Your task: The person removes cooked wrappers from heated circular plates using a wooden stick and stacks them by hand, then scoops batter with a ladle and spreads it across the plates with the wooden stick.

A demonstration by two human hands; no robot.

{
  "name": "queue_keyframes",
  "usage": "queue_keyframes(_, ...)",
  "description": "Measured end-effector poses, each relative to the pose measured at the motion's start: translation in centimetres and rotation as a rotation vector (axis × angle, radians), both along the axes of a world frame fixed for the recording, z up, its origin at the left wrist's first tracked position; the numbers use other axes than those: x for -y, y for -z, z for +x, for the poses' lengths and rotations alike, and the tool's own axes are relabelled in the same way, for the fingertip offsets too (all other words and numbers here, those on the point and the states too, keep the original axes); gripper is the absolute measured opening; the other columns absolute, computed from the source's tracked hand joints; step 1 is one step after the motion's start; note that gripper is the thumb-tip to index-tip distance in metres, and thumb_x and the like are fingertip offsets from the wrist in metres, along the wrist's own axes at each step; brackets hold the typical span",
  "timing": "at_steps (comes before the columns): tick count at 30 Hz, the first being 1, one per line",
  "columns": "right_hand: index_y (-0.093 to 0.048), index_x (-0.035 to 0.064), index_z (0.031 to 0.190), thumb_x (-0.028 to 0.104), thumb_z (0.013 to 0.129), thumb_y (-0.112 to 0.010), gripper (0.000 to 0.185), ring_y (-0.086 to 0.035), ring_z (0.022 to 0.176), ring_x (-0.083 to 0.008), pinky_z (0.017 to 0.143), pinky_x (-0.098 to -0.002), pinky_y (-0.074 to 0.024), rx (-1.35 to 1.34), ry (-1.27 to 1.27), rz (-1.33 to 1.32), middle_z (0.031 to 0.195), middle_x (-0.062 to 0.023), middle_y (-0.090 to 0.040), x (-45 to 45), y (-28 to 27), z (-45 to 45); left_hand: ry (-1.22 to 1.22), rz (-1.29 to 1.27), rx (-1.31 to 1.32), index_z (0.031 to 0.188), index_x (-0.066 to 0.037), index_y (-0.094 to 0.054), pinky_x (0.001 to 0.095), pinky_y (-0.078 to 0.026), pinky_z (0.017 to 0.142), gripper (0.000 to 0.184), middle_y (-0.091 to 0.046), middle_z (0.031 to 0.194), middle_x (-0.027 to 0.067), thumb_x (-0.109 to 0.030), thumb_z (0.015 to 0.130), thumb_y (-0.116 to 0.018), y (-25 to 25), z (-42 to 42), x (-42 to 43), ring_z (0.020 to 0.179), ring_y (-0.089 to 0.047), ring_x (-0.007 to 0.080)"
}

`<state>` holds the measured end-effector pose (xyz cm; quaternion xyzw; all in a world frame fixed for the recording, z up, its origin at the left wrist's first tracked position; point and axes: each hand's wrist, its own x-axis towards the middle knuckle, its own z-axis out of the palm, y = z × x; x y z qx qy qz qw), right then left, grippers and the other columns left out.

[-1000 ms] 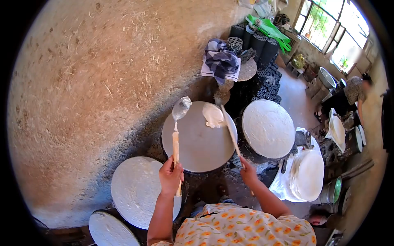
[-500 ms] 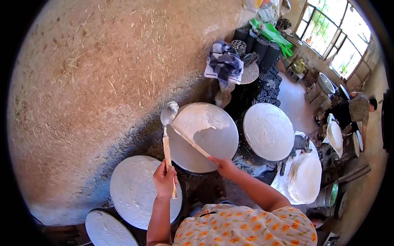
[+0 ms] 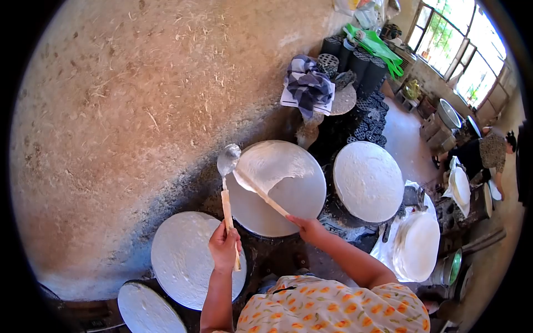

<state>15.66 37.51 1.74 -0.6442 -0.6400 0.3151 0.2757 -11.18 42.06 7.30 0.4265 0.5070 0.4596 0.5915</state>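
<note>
My left hand [image 3: 224, 248] is closed around the wooden handle of a metal ladle [image 3: 227, 161], its bowl smeared with white batter and raised beside the left rim of the middle griddle. My right hand [image 3: 309, 227] grips the near end of a thin wooden spreader [image 3: 267, 198]. The spreader reaches across the round griddle [image 3: 277, 213], its far end at the batter near the ladle's bowl. White batter [image 3: 272, 158] covers the far and left part of that griddle in a curved band; the near part shows bare grey surface.
Batter-covered rounds lie at the left [image 3: 194, 258], lower left [image 3: 149, 308] and right [image 3: 368, 180]. A stack of thin pale sheets [image 3: 416, 247] rests on white plastic. Beyond are a checked cloth [image 3: 308, 86], black honeycomb briquettes [image 3: 369, 119] and another person [image 3: 491, 152]. A rough wall [image 3: 127, 122] borders the left.
The view has shifted slightly. Relative to the griddle, the ladle's bowl sits a little lower and farther left. Both hands keep their grips. In the background the other person's arm reaches farther down.
</note>
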Motion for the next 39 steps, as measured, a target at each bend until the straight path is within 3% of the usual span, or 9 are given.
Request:
queue_keyframes(5,-0.056,0.0185,0.126,-0.007,0.076,-0.047,0.057,-0.064,0.085,-0.0194,0.079,-0.0287,-0.0476,-0.042,0.267,-0.078,0.091,-0.0157,-0.066,-2.8,0.8,4.7,-0.031,0.000,0.048,0.115,0.001,-0.055,0.0204,-0.038,0.040,0.026,-0.052,0.067,0.0014,-0.006,0.090,-0.052,0.5,0.3,0.2,0.045,-0.046,0.0061)
queue_keyframes(8,-0.056,0.0216,0.127,-0.007,0.077,-0.047,0.058,-0.059,0.081,-0.0147,0.075,-0.0288,-0.0472,-0.240,0.222,0.008,0.086,-0.0100,-0.063,-5.3,2.0,4.0,0.029,-0.059,0.047,0.118,0.001,-0.053,0.0209,-0.038,0.038,0.028,-0.051,0.067,0.0018,-0.008,0.091,-0.050,-0.1,0.1,0.1,0.044,-0.045,0.0061)
queue_keyframes(10,-0.054,0.0195,0.129,-0.007,0.076,-0.046,0.060,-0.056,0.082,-0.0115,0.075,-0.0275,-0.0459,-0.139,0.065,-0.219,0.085,-0.0063,-0.060,-5.2,1.5,2.3,0.084,-0.117,0.042,0.120,0.001,-0.052,0.0213,-0.037,0.037,0.029,-0.050,0.066,0.0021,-0.008,0.092,-0.048,-0.7,-1.3,0.2,0.044,-0.044,0.0061)
queue_keyframes(12,-0.054,0.0168,0.128,-0.009,0.076,-0.044,0.059,-0.059,0.086,-0.0160,0.079,-0.0277,-0.0455,-0.147,-0.057,-0.179,0.093,-0.0110,-0.063,-2.8,-0.3,2.1,0.124,-0.165,0.854,0.121,0.002,-0.051,0.0217,-0.036,0.036,0.030,-0.047,0.066,0.0028,-0.011,0.094,-0.045,-1.0,-2.9,0.6,0.042,-0.041,0.0062)
queue_keyframes(16,-0.053,0.0143,0.129,-0.009,0.077,-0.042,0.057,-0.061,0.083,-0.0195,0.079,-0.0276,-0.0453,-0.128,-0.157,0.178,0.099,-0.0167,-0.066,-1.0,2.5,5.2,-0.086,-0.008,0.702,0.125,0.004,-0.046,0.0199,-0.033,0.032,0.036,-0.044,0.068,0.0020,-0.016,0.095,-0.047,-3.0,-2.4,1.8,0.040,-0.035,0.0051)
queue_keyframes(20,-0.052,0.0158,0.129,-0.008,0.077,-0.044,0.057,-0.062,0.084,-0.0194,0.080,-0.0282,-0.0456,-0.175,0.047,0.072,0.103,-0.0169,-0.065,-7.4,3.3,6.7,-0.106,-0.042,0.509,0.123,0.004,-0.047,0.0201,-0.033,0.033,0.034,-0.044,0.068,0.0022,-0.017,0.095,-0.047,-3.1,-1.4,1.8,0.041,-0.035,0.0052)
queue_keyframes(25,-0.054,0.0153,0.127,-0.005,0.077,-0.044,0.055,-0.061,0.086,-0.0154,0.081,-0.0288,-0.0456,-0.101,-0.265,-0.334,0.103,-0.0171,-0.065,-5.1,-1.7,6.3,-0.105,-0.034,0.302,0.120,0.001,-0.048,0.0221,-0.034,0.037,0.029,-0.047,0.069,0.0033,-0.013,0.096,-0.043,-3.3,-2.6,4.4,0.042,-0.039,0.0080)
queue_keyframes(31,-0.056,0.0133,0.125,-0.008,0.074,-0.042,0.057,-0.057,0.091,-0.0103,0.079,-0.0235,-0.0441,-0.200,-0.078,-0.085,0.101,-0.0134,-0.065,-5.2,0.4,9.2,-0.180,-0.069,0.213,0.085,-0.001,-0.048,0.0232,-0.036,0.036,0.017,-0.046,0.065,0.0033,-0.013,0.095,-0.042,-2.9,-1.4,6.7,0.040,-0.040,0.0085)
queue_keyframes(39,-0.059,0.0135,0.121,-0.007,0.072,-0.044,0.055,-0.057,0.076,-0.0125,0.073,-0.0253,-0.0446,-0.152,-0.386,-0.294,0.096,-0.0139,-0.065,-3.7,-1.5,11.7,-0.235,-0.071,0.126,0.085,0.000,-0.049,0.0216,-0.036,0.036,0.017,-0.045,0.061,0.0028,-0.012,0.095,-0.042,-3.9,-1.2,9.8,0.040,-0.040,0.0077)
